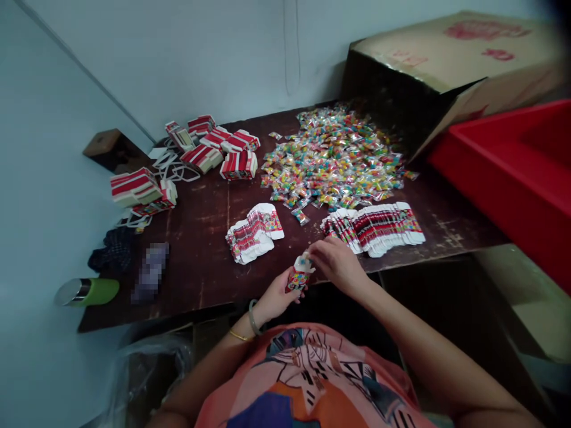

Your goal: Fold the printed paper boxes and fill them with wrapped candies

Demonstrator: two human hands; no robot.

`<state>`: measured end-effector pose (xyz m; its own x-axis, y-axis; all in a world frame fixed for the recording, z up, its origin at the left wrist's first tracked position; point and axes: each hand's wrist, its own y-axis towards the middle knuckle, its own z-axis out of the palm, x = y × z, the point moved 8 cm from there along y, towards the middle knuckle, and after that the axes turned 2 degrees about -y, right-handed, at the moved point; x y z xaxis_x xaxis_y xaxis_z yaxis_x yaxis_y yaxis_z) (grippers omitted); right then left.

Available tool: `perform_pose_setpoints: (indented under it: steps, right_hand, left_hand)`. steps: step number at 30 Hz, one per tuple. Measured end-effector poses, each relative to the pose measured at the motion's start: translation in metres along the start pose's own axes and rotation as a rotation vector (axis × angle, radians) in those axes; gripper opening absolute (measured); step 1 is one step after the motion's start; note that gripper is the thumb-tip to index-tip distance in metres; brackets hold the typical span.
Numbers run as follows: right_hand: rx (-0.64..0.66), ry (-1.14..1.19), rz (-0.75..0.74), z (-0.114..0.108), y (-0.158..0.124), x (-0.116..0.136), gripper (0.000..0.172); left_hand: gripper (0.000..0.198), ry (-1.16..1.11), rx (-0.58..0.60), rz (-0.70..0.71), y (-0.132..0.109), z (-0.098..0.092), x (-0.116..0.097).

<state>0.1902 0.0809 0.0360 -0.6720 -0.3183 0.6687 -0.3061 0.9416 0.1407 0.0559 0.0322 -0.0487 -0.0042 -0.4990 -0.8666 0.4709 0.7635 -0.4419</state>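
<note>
My left hand (277, 292) grips a printed carton (300, 280) at the worktop's (196, 267) near edge; my right hand (339, 263) bunches at its open top, pinching what, I cannot tell. Candy packets (334, 160) heap towards 1 o'clock.

Dim, cool light left the brown cardboard box (428, 59) dark on one side; darkness clipped two o'clock, and pixelation blurred an oblong greyish item (151, 270) toward eight.
</note>
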Motion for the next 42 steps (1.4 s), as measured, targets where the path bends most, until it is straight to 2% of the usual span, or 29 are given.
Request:
perform_pose_setpoints:
  steps: [3, 5, 6, 8, 10, 11, 13, 15, 17, 19, 21, 23, 25, 27, 29, 31, 34, 37, 39, 42]
  right_hand:
    - [0.020, -0.032, -0.118, 0.007, -0.002, 0.011, 0.017]
    - [0.080, 0.052, -0.197, 0.019, -0.012, 0.021, 0.019]
    - [0.071, 0.130, -0.187, 0.023, -0.018, 0.021, 0.021]
    - [-0.033, 0.390, -0.016, 0.026, -0.027, 0.007, 0.024]
    - [-0.078, 0.756, 0.254, 0.040, -0.037, -0.017, 0.025]
    - [-0.044, 0.945, 0.377, 0.053, -0.042, -0.025, 0.026]
    - [0.100, 1.247, 0.530, 0.078, -0.047, -0.029, 0.028]
    - [0.188, 1.359, 0.584, 0.087, -0.047, -0.028, 0.031]
    - [0.207, 1.269, 0.526, 0.080, -0.042, -0.025, 0.027]
    - [0.177, 1.035, 0.342, 0.060, -0.033, -0.017, 0.019]
    - [0.147, 0.794, 0.120, 0.040, -0.026, -0.001, 0.022]
    - [0.132, 0.665, 0.003, 0.029, -0.022, 0.009, 0.027]
    - [0.113, 0.664, 0.032, 0.024, -0.019, 0.007, 0.026]
    - [0.087, 0.736, 0.130, 0.025, -0.017, -0.002, 0.024]
    - [0.096, 0.814, 0.217, 0.030, -0.016, -0.011, 0.024]
    - [0.083, 0.824, 0.240, 0.035, -0.017, -0.017, 0.022]
    - [0.004, 0.688, 0.117, 0.039, -0.020, -0.014, 0.021]
    - [-0.049, 0.521, -0.016, 0.040, -0.030, -0.005, 0.027]
    - [-0.059, 0.442, -0.003, 0.028, -0.042, -0.009, 0.026]
    - [-0.004, 0.321, 0.131, -0.019, -0.067, -0.035, 0.024]
  left_hand:
    - [0.050, 0.076, -0.027, 0.045, -0.004, -0.003, -0.008]
    - [0.044, 0.094, -0.055, 0.080, -0.005, -0.007, -0.014]
    - [0.043, 0.074, -0.073, 0.084, -0.005, -0.010, -0.014]
    - [0.055, -0.009, -0.103, 0.057, -0.004, -0.013, -0.012]
    - [0.062, -0.078, -0.105, 0.015, -0.002, -0.014, -0.008]
    - [0.059, -0.088, -0.089, 0.001, 0.000, -0.012, -0.007]
    - [0.046, -0.058, -0.043, -0.004, 0.002, -0.007, -0.010]
    - [0.035, 0.044, 0.001, 0.025, 0.004, -0.003, -0.016]
    - [0.027, 0.183, 0.017, 0.079, 0.005, 0.000, -0.024]
    - [0.023, 0.231, -0.007, 0.098, 0.006, -0.002, -0.027]
    - [0.024, 0.149, -0.047, 0.075, 0.009, -0.006, -0.024]
    - [0.028, 0.033, -0.067, 0.049, 0.012, -0.008, -0.020]
    - [0.032, -0.059, -0.021, 0.041, 0.014, -0.005, -0.017]
    - [0.036, -0.125, 0.064, 0.047, 0.014, 0.001, -0.018]
    - [0.038, -0.113, 0.118, 0.070, 0.013, 0.004, -0.020]
    - [0.041, -0.033, 0.117, 0.079, 0.010, 0.000, -0.021]
    - [0.042, 0.000, 0.113, 0.029, 0.008, -0.005, -0.014]
    - [0.044, -0.099, 0.166, -0.048, 0.007, 0.004, -0.004]
    - [0.047, -0.168, 0.223, -0.091, 0.006, 0.017, 0.001]
    - [0.052, -0.181, 0.311, -0.095, 0.005, 0.031, -0.004]
